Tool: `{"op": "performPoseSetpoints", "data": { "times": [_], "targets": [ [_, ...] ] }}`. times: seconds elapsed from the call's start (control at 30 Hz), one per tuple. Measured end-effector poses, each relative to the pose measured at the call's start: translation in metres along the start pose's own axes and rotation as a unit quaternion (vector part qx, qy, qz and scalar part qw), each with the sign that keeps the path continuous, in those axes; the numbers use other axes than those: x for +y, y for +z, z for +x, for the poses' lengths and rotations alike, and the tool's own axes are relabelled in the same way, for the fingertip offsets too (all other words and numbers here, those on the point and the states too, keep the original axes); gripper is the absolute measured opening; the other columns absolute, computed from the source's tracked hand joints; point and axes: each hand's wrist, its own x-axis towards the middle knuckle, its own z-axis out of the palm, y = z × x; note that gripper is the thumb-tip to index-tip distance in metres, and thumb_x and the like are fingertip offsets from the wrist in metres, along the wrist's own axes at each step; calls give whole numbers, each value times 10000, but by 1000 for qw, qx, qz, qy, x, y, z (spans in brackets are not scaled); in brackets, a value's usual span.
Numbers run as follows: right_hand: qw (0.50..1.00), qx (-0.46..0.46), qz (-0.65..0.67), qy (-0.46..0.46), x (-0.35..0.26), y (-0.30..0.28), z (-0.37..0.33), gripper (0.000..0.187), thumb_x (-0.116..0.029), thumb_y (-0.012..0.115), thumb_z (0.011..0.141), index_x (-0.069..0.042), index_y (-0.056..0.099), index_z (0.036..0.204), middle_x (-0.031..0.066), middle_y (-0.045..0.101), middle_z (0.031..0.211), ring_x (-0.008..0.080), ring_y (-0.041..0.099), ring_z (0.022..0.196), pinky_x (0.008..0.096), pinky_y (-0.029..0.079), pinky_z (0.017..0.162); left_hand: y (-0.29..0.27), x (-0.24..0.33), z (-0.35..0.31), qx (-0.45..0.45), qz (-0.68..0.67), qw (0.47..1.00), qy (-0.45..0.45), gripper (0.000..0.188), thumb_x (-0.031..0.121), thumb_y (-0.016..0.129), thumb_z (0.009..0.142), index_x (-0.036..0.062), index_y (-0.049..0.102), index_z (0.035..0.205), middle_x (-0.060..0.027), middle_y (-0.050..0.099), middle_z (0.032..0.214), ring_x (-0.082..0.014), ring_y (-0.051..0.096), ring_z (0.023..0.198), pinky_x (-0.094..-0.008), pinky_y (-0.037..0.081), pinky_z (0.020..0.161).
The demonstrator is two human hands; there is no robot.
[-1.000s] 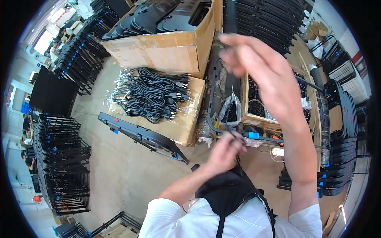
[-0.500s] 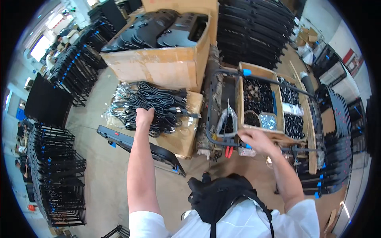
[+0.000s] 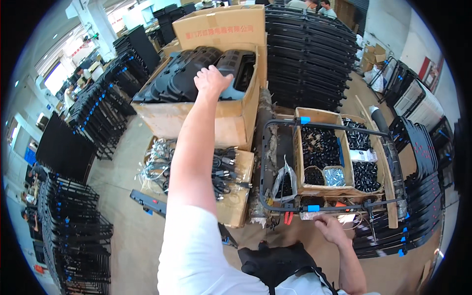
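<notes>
My left hand (image 3: 212, 81) reaches far forward over the black molded plastic covers (image 3: 189, 69), which stand close together in a large cardboard box (image 3: 196, 118). Its fingers are spread at the covers' upper edges; whether they touch is unclear. Below my forearm, a bundle of black cables (image 3: 223, 169) with light wire ends lies on flat cardboard (image 3: 233, 204), partly hidden by my arm. My right hand (image 3: 333, 230) hangs just below the near bar of a black tubular frame (image 3: 268, 162), fingers loosely bent and apart, with nothing visible in them.
A wooden parts box (image 3: 322, 189) with small black pieces and silver screws sits within the frame. Red-handled pliers (image 3: 288, 217) hang at its near edge. A long black panel (image 3: 147, 202) leans beside the cardboard. Stacked black frames (image 3: 309, 59) rise behind; other people are far off.
My left hand has left the cable bundle and moved forward to the covers in the box. My right hand has drawn back from the parts box toward me. The view has tilted up.
</notes>
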Motion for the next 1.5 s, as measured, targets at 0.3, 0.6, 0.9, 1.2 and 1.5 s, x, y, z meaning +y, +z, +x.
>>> {"op": "performPoseSetpoints", "data": {
  "times": [0.3,0.6,0.9,1.2,1.5],
  "targets": [
    [967,132,43,213,75,-9,-123,320,-202,657,999,17,735,1219,122,767,992,185,727,930,327,567,840,39,35,47,-189,27,978,-86,1075,635,803,725,65,450,1565,-220,512,1565,-396,474,1466,-571,413,1169],
    [947,193,80,243,94,-19,-118,337,-229,636,1019,45,736,1188,141,768,934,181,710,852,329,563,797,-53,33,59,84,-145,983,-70,1124,705,732,695,-47,499,1497,-320,557,1472,-446,493,1422,-509,406,1167],
    [982,163,36,85,106,-30,-35,294,-212,640,993,-11,750,1176,189,767,1083,319,736,1000,402,562,903,-19,108,-282,-53,-293,953,64,975,397,881,708,-18,459,1483,-278,552,1409,-467,493,1343,-560,373,1161],
    [997,-12,-18,78,140,-54,-17,299,-247,612,979,-63,766,1157,185,759,1131,381,715,1073,452,557,970,120,129,-398,-123,-143,980,-68,966,386,904,694,10,463,1468,-269,544,1405,-460,509,1306,-562,426,1117],
    [996,-43,-5,76,204,-95,13,300,-256,613,976,-55,762,1141,194,772,1072,386,736,1008,456,576,925,132,141,-408,-126,-61,989,-42,918,386,892,697,21,475,1429,-285,560,1321,-478,564,1210,-562,466,1052]
  ]
}}
